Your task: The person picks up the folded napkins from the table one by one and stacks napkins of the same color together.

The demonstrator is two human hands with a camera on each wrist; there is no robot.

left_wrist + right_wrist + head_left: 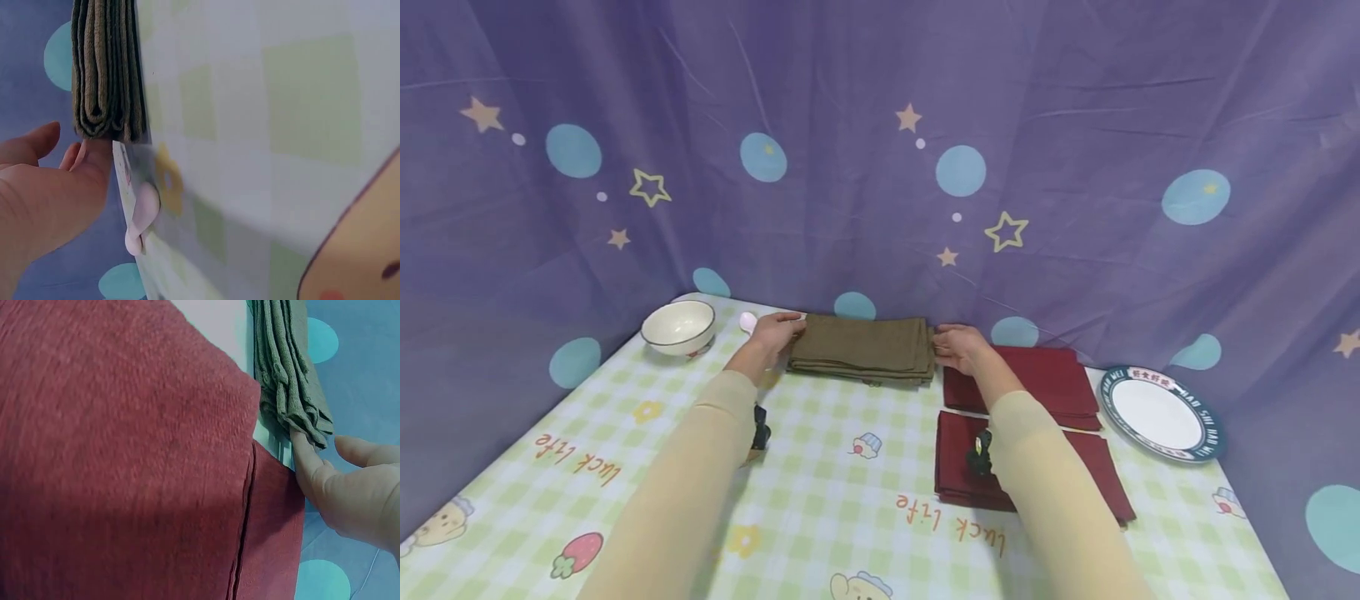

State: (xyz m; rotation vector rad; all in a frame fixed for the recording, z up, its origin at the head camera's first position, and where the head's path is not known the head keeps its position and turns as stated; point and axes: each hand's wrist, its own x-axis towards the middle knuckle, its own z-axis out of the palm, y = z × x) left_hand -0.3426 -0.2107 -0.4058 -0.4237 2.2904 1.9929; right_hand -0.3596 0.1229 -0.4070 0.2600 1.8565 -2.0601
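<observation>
Left hand (pixel 775 332) and right hand (pixel 961 347), both loosely spread, at opposite ends of folded brown cloth (pixel 861 343).

The head view looks forward and down from above, taking in most of the table (pixel 820 467) and the curtain (pixel 850 83). Both wrist views, turned sideways, face opposite ends of the brown cloth (pixel 861 346) up close, the right one just above a red cloth (pixel 125 456); all three share the brown cloth.

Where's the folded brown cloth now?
In the head view, the folded brown cloth is between the left hand and right hand, left of the folded red cloths.
</observation>
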